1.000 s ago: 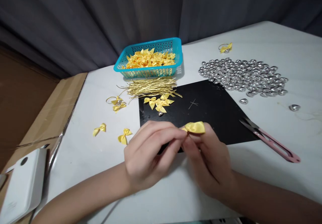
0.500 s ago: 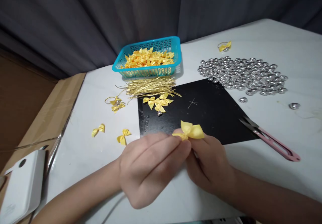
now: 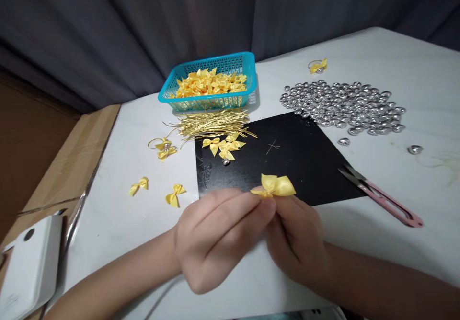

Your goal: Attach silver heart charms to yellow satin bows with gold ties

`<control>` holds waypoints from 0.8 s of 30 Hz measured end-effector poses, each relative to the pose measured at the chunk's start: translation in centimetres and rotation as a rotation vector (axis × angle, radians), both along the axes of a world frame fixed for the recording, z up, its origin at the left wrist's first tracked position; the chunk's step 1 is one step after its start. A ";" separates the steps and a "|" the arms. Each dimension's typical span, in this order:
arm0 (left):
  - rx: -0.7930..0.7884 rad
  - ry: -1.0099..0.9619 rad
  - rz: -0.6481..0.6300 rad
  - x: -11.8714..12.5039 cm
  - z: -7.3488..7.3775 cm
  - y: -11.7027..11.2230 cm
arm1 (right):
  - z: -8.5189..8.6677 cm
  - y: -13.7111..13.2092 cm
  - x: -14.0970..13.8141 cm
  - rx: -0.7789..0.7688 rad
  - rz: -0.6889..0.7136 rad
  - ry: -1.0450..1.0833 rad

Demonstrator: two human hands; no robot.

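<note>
Both my hands meet just in front of me over the near edge of a black mat [image 3: 298,162]. My left hand [image 3: 219,236] and my right hand [image 3: 298,236] pinch a small yellow satin bow [image 3: 275,186] between their fingertips, so that the bow stands up above the fingers. Whatever lies under the bow between the fingers is hidden. Further back on the mat lie three loose yellow bows [image 3: 224,146] with a small silver piece beside them.
A teal basket [image 3: 210,83] full of yellow bows stands at the back, with a bundle of gold wire ties [image 3: 215,121] before it. Several silver heart beads [image 3: 345,107] spread at right. Pink thread snips [image 3: 383,198], scattered bows [image 3: 158,169], a cardboard box [image 3: 64,162] and a white device [image 3: 30,262] lie around.
The bow has turned in my fingers from lying flat to standing up with both loops showing. My hands have shifted a little nearer to me; the rest is unchanged.
</note>
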State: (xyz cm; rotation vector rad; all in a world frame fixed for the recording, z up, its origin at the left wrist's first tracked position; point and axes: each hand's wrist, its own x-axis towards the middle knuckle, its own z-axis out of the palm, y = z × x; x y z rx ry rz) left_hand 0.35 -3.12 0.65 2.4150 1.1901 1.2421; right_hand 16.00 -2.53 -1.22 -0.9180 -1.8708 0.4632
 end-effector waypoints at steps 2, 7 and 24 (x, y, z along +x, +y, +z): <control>0.127 0.018 -0.080 -0.4 0.0 0.2 | 0.2 0.0 0.1 -0.013 -0.005 -0.005; 0.237 0.132 -0.159 -0.4 0.9 0.9 | 0.6 0.4 0.2 -0.061 0.046 0.055; -1.052 -0.600 0.035 0.3 3.4 2.3 | 1.4 4.1 1.7 -1.273 0.440 0.727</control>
